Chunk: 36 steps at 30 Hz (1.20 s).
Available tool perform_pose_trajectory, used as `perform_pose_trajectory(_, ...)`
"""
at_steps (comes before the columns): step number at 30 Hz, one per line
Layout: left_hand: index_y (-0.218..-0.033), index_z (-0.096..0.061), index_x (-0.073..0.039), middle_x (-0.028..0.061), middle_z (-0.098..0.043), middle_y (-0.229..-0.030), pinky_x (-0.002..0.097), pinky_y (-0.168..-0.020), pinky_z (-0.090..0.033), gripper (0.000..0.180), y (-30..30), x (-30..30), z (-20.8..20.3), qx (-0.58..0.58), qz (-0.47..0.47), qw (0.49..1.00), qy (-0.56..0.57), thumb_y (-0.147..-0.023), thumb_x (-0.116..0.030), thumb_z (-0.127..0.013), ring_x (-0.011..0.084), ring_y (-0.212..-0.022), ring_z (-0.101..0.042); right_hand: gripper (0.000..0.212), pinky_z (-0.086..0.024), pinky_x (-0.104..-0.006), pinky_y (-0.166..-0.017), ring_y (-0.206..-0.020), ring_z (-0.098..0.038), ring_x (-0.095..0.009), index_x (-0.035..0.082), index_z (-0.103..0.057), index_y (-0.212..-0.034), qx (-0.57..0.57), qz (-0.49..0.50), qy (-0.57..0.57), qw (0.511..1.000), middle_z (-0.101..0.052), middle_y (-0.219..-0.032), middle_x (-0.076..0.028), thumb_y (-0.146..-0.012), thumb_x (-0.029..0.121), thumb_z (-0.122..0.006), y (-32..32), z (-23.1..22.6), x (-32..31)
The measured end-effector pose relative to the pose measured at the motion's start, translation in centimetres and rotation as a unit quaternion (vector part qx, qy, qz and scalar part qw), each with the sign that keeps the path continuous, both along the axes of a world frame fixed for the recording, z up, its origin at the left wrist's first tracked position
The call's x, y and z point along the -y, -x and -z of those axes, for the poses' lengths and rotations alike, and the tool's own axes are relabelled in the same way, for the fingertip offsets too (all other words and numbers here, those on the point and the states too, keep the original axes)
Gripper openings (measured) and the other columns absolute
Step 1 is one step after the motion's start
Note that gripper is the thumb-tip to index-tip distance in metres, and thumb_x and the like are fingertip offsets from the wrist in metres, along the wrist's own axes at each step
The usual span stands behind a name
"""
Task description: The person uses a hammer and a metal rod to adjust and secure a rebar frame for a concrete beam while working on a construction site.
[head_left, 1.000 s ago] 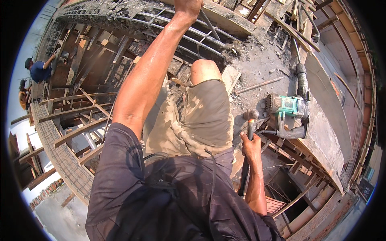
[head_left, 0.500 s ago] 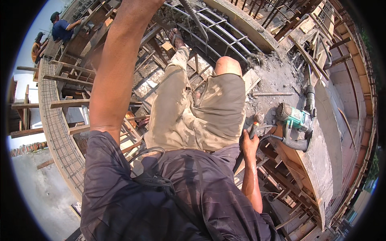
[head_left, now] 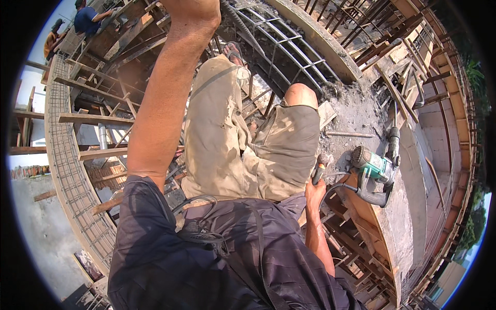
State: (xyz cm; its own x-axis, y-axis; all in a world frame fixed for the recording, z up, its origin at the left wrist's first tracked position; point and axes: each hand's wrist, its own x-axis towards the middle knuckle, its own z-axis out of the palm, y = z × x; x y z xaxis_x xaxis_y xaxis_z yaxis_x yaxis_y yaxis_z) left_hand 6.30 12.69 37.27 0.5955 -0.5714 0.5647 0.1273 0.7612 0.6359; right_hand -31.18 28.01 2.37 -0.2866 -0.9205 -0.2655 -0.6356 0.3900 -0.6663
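My left arm reaches up to the top edge, where my left hand (head_left: 194,9) is cut off and its fingers are out of sight. Beside that hand a thick ribbed steel bar (head_left: 243,28) slants down toward the reinforcement cage (head_left: 281,39); whether I hold it is hidden. Low on my right, my right hand (head_left: 315,192) is closed around the dark handle of what looks like a hammer (head_left: 321,166), its head up against the rough concrete. To the right of it a green and grey power hammer (head_left: 376,168) lies on the concrete, its cable running toward my right hand.
A loose metal rod (head_left: 349,134) lies on the broken concrete (head_left: 354,111). Wooden props (head_left: 93,119) and a curved rebar mesh (head_left: 72,170) stand at left. Timber formwork (head_left: 372,217) drops away at right. Two people (head_left: 87,20) work at far left.
My view has shifted slightly. My left arm has swung a little to the right at the top. The right hand still grips the hammer, slightly lower in view.
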Motion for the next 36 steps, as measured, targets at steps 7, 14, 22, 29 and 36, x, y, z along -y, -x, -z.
perform_pose_trajectory(7,-0.060,-0.041,-0.016,-0.0072,-0.036,-0.052,0.0240,-0.038,-0.025,0.054,-0.8,8.6,10.9,-0.060,-0.096,0.990,-0.083,-0.095,-0.051,-0.060,0.0067,-0.041,-0.032,0.027,-0.048,-0.0403,-0.066,-0.066,-0.062,-0.022,-0.007,-0.065,-0.090,0.009,0.023,0.001,1.000,-0.067,-0.072,-0.020,-0.085,0.019,-0.067,-0.9,-1.1,0.2)
perform_pose_trajectory(14,-0.061,-0.039,-0.010,-0.0065,-0.033,-0.057,0.0420,-0.055,-0.028,0.064,-2.1,13.5,21.9,-0.076,-0.207,0.958,-0.184,-0.097,-0.062,-0.049,0.0070,-0.057,-0.035,0.031,-0.046,-0.0345,-0.063,-0.068,-0.052,-0.013,-0.006,-0.063,-0.086,0.006,0.031,-0.008,0.999,-0.063,-0.069,-0.010,-0.085,0.023,-0.073,-0.8,-0.8,0.0)
perform_pose_trajectory(22,-0.061,-0.044,-0.006,-0.0025,-0.040,-0.057,0.0354,-0.058,-0.032,0.066,-2.2,16.8,30.4,-0.222,-0.215,0.900,-0.308,-0.095,-0.063,-0.051,0.0130,-0.058,-0.038,0.034,-0.048,-0.0384,-0.063,-0.065,-0.057,-0.019,-0.007,-0.062,-0.088,0.016,0.021,0.020,0.999,-0.066,-0.072,-0.017,-0.083,0.025,-0.074,1.4,2.7,-1.3)
perform_pose_trajectory(29,-0.073,-0.048,-0.010,-0.0001,-0.047,-0.071,0.0384,-0.088,-0.047,0.049,-1.5,14.6,38.1,-0.172,-0.091,0.913,-0.358,-0.099,-0.051,-0.054,0.0162,-0.079,-0.058,0.026,-0.048,-0.0366,-0.065,-0.068,-0.058,-0.019,-0.006,-0.061,-0.093,0.023,-0.010,0.041,0.999,-0.066,-0.077,-0.015,-0.080,0.012,-0.074,2.1,2.9,-1.8)
perform_pose_trajectory(36,-0.065,-0.044,-0.011,-0.0002,-0.046,-0.064,0.0388,-0.084,-0.048,0.054,-1.5,14.5,33.2,-0.161,-0.025,0.907,-0.388,-0.099,-0.052,-0.053,0.0178,-0.077,-0.063,0.020,-0.050,-0.0336,-0.072,-0.074,-0.061,-0.018,-0.004,-0.062,-0.098,0.002,-0.041,0.041,0.998,-0.069,-0.083,-0.012,-0.080,0.001,-0.069,1.1,1.0,-1.6)
